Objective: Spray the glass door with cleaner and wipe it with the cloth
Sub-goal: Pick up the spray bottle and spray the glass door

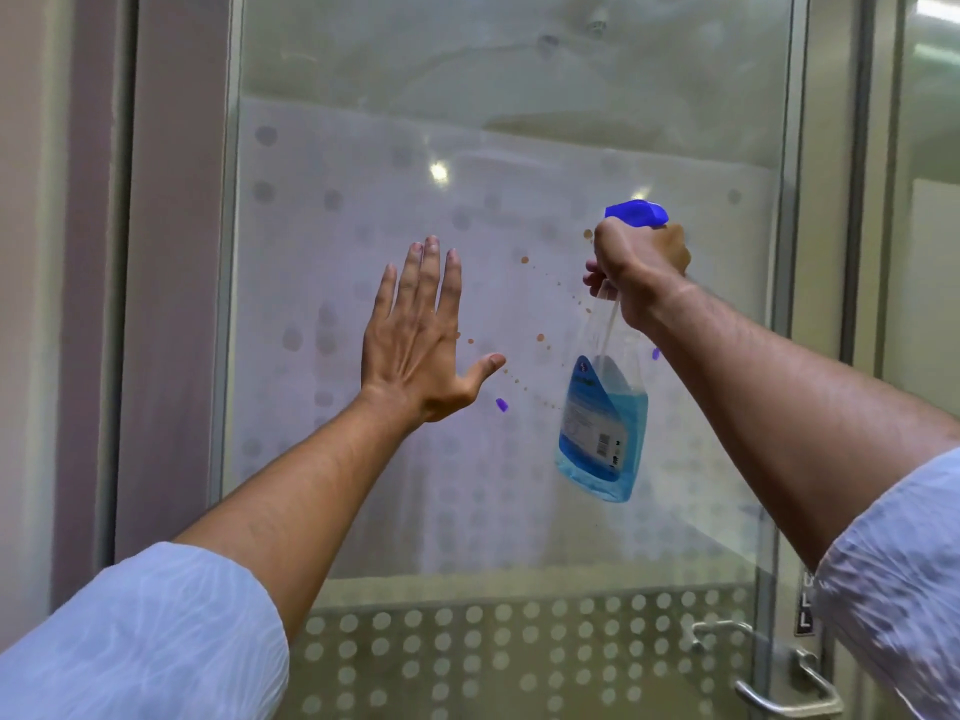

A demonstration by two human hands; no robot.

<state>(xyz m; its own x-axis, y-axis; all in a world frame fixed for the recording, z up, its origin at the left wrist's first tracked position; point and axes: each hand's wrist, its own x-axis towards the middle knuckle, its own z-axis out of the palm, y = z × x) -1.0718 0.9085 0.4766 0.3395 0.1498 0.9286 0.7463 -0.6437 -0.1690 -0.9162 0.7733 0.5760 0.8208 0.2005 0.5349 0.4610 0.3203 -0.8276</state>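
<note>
A frosted glass door [509, 148] with a dotted pattern fills the view in front of me. My right hand [641, 267] is shut on the neck of a clear spray bottle [605, 423] with a blue trigger head and blue liquid, held up close to the glass, nozzle toward the left. Small brownish specks and two purple marks sit on the glass between my hands. My left hand [421, 345] is raised flat near the glass with fingers spread and nothing in it. No cloth is in view.
A metal lever handle [784, 688] sits at the door's lower right, next to a vertical sign. The door's metal frame [228, 304] runs down the left, with a wall beyond it. Another glass panel [930, 200] stands at the far right.
</note>
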